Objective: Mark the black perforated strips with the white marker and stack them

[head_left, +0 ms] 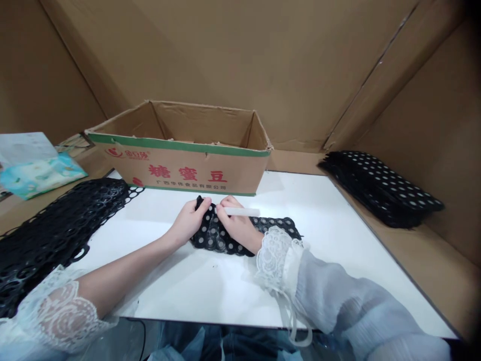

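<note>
- Beneath everything at my bench lies the white table [330,215], which bears the work between my hands.
- Behind my hands, on its far side, stands the open-topped cardboard box [173,155], printed panel facing me; it's probably set back there so my elbows have room.
- To my left, the long pile of black ring-patterned sheets [56,230] runs beside my forearm, within easy reach, I'd judge.
- By the table's far right edge sits the stack of black dotted pieces [387,185], apart from the other pile, perhaps so the two don't mix.
- Near the table's middle, in front of the box, is the dotted sheet [210,240], its right part running out beyond my wrist.
- Left of the box lies the floral tissue packet [48,173], out of my way.
- My left hand [191,220] is closed on the sheet's left end, thumb on top, likely to steady it; that arm reaches in diagonally.
- My right hand [236,223] is curled over the sheet, wrist low, fingers drawn together in a pen-like pinch.
- Between that thumb and fingers is the white stick [242,212], its free end pointing right; my grip hides its tip.
</note>
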Demonstrator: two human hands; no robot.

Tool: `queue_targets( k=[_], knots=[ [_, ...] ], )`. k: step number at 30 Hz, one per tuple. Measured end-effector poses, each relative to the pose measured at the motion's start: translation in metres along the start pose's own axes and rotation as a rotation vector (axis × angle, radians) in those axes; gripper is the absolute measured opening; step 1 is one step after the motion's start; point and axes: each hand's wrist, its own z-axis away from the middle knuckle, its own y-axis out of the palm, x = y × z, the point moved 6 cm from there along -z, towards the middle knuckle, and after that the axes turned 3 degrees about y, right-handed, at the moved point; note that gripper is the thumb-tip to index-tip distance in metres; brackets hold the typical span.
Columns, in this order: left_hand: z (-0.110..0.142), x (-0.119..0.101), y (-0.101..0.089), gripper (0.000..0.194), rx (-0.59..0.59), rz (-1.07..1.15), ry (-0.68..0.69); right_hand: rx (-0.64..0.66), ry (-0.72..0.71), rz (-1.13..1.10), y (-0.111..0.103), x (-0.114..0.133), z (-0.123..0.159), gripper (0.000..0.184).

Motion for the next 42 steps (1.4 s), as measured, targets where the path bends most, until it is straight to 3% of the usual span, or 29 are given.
queue_targets(
  k=[3,6,10,14,20,28,32,38,42],
  knots=[
    [0.011,-0.015,0.001,0.038,-0.073,-0.136,0.147,0.035,-0.058,0.179,0.008,0.001,-0.004,0.02],
    [0.018,-0.024,0.0,0.038,-0.116,-0.206,0.195,0.013,-0.055,0.278,0.01,0.0,-0.008,0.02],
    [0.01,-0.019,-0.009,0.039,-0.124,-0.227,0.158,0.003,-0.04,0.092,0.003,0.0,-0.012,0.025],
    [-0.005,-0.005,-0.02,0.042,-0.149,-0.222,0.115,0.091,0.025,-0.15,0.0,-0.005,-0.011,0.031],
    [-0.009,0.003,-0.021,0.042,-0.142,-0.175,0.098,0.16,0.062,-0.15,0.006,-0.004,-0.006,0.034],
    [-0.006,0.005,-0.016,0.043,-0.146,-0.094,0.071,0.02,0.095,-0.201,0.006,-0.006,-0.004,0.034],
    [-0.001,0.002,-0.013,0.043,-0.172,-0.097,0.082,0.006,0.004,-0.103,0.007,-0.001,-0.002,0.032],
    [0.016,-0.026,-0.013,0.038,-0.232,-0.337,0.207,0.079,-0.13,0.305,0.021,0.006,0.0,0.024],
    [0.015,-0.035,-0.017,0.035,-0.256,-0.38,0.265,0.046,-0.177,0.406,0.015,0.014,-0.006,0.026]
  ],
)
